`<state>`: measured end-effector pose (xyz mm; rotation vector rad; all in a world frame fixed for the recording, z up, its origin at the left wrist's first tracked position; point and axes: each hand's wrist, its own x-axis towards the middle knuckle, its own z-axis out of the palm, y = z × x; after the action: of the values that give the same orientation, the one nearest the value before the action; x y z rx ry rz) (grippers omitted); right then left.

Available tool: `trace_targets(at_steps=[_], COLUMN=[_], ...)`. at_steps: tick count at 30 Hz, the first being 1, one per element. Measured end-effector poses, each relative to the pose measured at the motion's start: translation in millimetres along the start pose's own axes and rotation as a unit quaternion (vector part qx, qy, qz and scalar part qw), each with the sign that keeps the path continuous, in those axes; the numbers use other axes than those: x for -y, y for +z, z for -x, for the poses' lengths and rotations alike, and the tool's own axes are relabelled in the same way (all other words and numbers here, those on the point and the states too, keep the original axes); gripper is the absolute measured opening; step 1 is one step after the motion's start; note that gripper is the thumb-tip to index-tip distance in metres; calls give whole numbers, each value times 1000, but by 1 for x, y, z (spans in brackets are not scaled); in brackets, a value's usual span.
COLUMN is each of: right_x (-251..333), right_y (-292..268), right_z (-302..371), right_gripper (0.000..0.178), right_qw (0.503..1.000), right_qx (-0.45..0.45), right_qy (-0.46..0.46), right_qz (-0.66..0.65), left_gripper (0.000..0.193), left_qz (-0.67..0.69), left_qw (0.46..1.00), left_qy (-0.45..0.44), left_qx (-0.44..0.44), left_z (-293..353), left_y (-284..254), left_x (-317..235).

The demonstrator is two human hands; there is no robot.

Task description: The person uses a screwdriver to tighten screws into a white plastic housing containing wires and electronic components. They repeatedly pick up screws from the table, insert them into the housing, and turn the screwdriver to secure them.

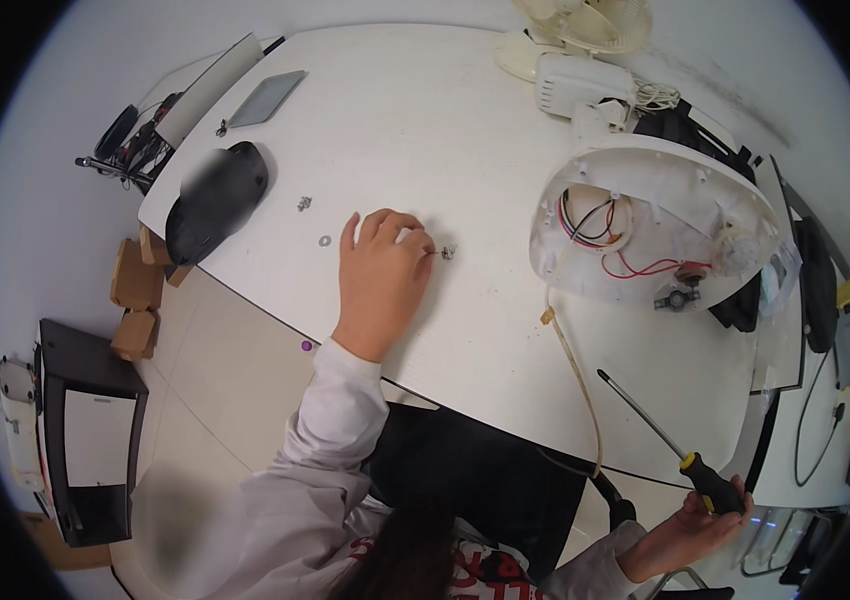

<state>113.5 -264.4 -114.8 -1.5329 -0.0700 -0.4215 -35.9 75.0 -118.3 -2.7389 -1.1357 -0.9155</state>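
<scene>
My left hand [381, 275] reaches over the white table with its thumb and index finger pinched together. The pinch is right beside a small cluster of metal screws [449, 253]; a tiny dark piece shows at the fingertips, too small to name. Left of this hand lie a flat washer [324, 241] and another little pile of screws [304, 204]. My right hand [690, 537], low at the right, holds a screwdriver [711, 485] by its black and yellow handle, its shaft slanting up and left. An opened white plastic housing [570, 272] with red and black wires sits at the table's right.
A cream cord [577, 372] runs from the housing over the table's front edge. White fan parts [585, 85] stand at the back right. A black curved shell [235, 195] and a grey flat panel [267, 98] lie at the left. A black chair seat [475, 470] is below the front edge.
</scene>
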Motion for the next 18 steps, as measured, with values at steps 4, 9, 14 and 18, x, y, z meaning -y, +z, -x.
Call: trace_targets(at_steps=[4, 9, 14, 18], right_x=[-2, -1, 12, 14], right_y=[-5, 5, 26, 33], right_z=[0, 8, 29, 39], right_gripper=[44, 42, 41, 40], right_qw=[1000, 993, 984, 984], right_qx=[0, 25, 81, 96], right_qy=[-13, 12, 14, 7], right_qz=[-6, -117, -157, -148], left_gripper=[10, 10, 13, 16], left_qz=[121, 474, 612, 639], left_qw=[989, 866, 777, 758], left_qy=[-73, -154, -147, -125], left_qx=[-39, -28, 11, 18], left_z=[11, 30, 35, 37], left_y=[-19, -29, -27, -29], left_x=[-10, -28, -44, -58])
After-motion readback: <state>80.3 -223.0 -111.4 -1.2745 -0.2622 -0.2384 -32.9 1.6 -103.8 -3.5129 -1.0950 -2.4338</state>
